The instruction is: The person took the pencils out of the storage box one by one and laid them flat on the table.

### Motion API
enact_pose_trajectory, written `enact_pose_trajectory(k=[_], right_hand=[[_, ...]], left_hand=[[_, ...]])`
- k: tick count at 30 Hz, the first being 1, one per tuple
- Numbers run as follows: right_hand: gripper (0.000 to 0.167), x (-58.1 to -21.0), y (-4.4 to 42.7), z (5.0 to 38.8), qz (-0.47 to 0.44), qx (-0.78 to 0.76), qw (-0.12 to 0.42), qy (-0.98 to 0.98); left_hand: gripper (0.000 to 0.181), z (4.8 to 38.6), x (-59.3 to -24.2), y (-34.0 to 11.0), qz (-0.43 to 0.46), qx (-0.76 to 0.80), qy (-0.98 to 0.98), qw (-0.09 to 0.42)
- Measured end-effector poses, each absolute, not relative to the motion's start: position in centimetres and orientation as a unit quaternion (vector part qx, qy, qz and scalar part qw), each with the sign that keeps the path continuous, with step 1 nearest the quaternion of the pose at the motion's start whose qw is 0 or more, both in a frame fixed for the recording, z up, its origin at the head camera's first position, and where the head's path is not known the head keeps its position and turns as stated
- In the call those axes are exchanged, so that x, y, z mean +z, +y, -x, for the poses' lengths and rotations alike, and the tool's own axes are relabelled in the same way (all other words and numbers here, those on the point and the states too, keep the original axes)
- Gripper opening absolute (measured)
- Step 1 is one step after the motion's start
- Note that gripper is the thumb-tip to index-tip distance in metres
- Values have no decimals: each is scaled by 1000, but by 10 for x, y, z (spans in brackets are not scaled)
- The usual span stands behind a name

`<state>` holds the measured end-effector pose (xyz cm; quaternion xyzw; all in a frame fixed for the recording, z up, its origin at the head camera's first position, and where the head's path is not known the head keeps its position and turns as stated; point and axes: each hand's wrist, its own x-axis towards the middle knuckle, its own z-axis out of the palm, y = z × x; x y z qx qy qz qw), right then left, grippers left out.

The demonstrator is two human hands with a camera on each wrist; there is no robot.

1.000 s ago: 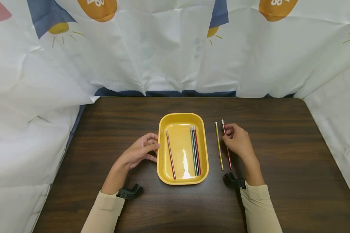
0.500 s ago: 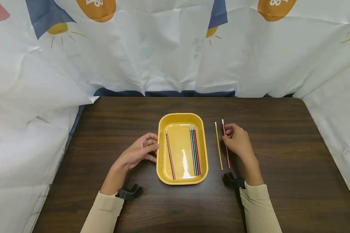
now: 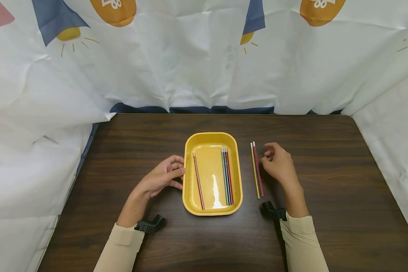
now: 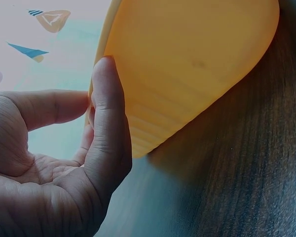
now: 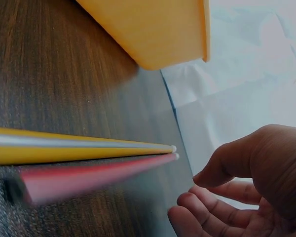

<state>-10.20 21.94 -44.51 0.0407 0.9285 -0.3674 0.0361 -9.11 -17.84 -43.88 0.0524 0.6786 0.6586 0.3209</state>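
A yellow tray (image 3: 209,162) lies in the middle of the table. My left hand (image 3: 165,174) holds its left rim, thumb at the edge and fingers against the outer wall (image 4: 187,64). Inside, a red pencil (image 3: 198,181) lies along the left, while a green pencil (image 3: 224,175), a dark pencil and a red one lie side by side along the right. Right of the tray, a yellow pencil (image 3: 254,170) and a darker red pencil (image 3: 258,170) lie close together on the table. My right hand (image 3: 279,162), fingers loosely bent, is just right of them and holds nothing.
The dark wooden table (image 3: 204,245) extends around the tray on all sides. A white printed curtain (image 3: 204,68) hangs behind its far edge and down the left and right. Black bands (image 3: 151,224) sit on both wrists.
My right hand has set the darker red pencil down to the left, against the yellow one, and let it go. The left hand and tray stay put.
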Motion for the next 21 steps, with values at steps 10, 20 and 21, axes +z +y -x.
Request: enact_pose_trajectory(k=[10,20,21], right_hand=[[44,-441,219,100,-43,-368,30,928],[42,-438,217,99,-34,-371,20,928],[42,-438,217,99,-34,-371,20,928]], left_hand=[[45,91,-439,-178,-47,661,677,322],[46,91,-440,-177,-48,660,676,324],[46,91,-440,-176,-49,660,676,325]])
